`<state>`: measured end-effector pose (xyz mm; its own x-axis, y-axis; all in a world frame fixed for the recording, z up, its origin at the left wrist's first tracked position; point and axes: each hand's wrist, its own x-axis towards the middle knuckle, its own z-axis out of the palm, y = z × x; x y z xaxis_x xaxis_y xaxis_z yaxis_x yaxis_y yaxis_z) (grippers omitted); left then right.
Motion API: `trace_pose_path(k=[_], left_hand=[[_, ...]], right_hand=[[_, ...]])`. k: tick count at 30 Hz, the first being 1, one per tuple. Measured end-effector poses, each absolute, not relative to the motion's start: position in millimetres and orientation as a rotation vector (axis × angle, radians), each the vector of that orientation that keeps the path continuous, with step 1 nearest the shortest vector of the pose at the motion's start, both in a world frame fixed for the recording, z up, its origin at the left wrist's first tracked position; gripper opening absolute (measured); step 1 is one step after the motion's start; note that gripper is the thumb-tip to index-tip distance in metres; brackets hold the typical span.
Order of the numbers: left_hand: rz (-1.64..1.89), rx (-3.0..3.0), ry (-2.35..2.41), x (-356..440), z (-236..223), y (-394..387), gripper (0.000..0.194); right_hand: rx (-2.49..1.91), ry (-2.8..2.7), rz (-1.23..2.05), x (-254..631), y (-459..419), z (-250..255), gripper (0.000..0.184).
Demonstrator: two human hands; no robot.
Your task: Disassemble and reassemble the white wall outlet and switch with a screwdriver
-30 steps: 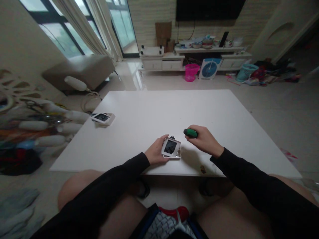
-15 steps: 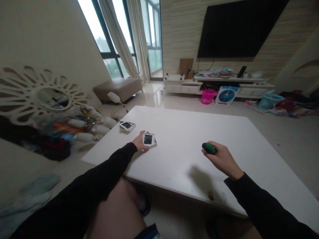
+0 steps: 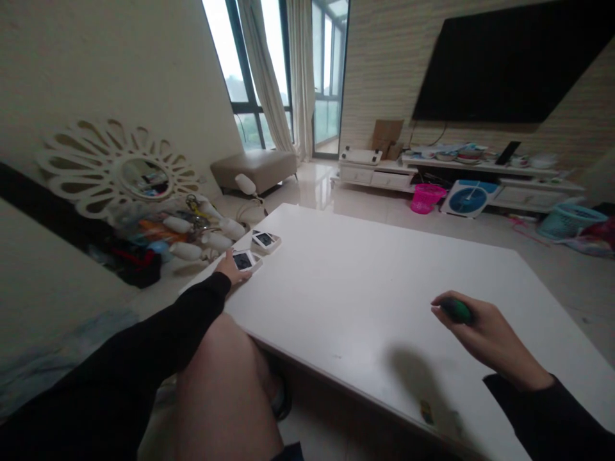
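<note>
At the table's left edge my left hand [image 3: 230, 267] is closed on a small white open-framed box [image 3: 250, 264] with a dark square part inside. Just beyond it a similar white box [image 3: 267, 242] rests on the white table [image 3: 346, 275], a small gap apart from the first. My right hand [image 3: 497, 336] is held above the right side of the table, its fingers wrapped round a green-and-black handled tool [image 3: 459, 310]. The tool points away from me and only its handle shows, so its kind is unclear.
A small brown-and-yellow piece [image 3: 426, 411] lies near the table's front edge. Left of the table are white lamp arms [image 3: 216, 240] and a flower-shaped mirror frame [image 3: 91, 163]. A pink basket [image 3: 425, 198] and blue fan [image 3: 468, 198] stand beyond the table.
My left hand has carried its white box leftward from the table's front to beside the other box. My right hand keeps the tool raised. The view has turned left.
</note>
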<state>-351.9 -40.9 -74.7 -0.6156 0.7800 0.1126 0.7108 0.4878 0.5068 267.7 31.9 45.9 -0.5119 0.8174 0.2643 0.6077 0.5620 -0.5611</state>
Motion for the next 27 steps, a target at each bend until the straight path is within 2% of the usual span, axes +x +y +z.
trace_pose_path(k=[6,8,10,13,18,21,24,27], left_hand=[[0.835,1.094,2.832,-329.7,-55.9,-24.4,0.09],[0.888,1.185,2.829,-303.1,-44.4,-14.8,0.082],[0.946,1.666,2.545,-263.6,-34.4,-8.8,0.065],[0.781,2.171,1.848,-185.3,-30.0,-9.5,0.037],[0.344,2.43,0.914,-72.5,-50.9,-38.5,0.028],[0.193,2.68,0.656,-54.5,-64.6,-57.9,0.017],[0.173,2.7,0.691,-63.8,-69.2,-60.4,0.02],[0.152,2.671,0.751,-78.4,-65.1,-49.7,0.022]], right_hand=[[-1.016,-2.535,0.643,274.1,27.8,38.7,0.016],[-0.973,-2.627,0.695,279.5,19.5,26.9,0.015],[-0.973,-2.697,0.752,284.9,10.5,11.4,0.022],[-1.041,-2.76,0.844,289.4,-0.8,-11.0,0.033],[-1.243,-2.835,1.004,285.0,-13.4,-21.9,0.058],[-1.286,-2.854,1.112,281.5,-16.7,-18.0,0.067],[-1.282,-2.818,1.194,283.3,-18.8,-17.3,0.062],[-1.255,-2.791,1.27,286.9,-19.0,-21.8,0.069]])
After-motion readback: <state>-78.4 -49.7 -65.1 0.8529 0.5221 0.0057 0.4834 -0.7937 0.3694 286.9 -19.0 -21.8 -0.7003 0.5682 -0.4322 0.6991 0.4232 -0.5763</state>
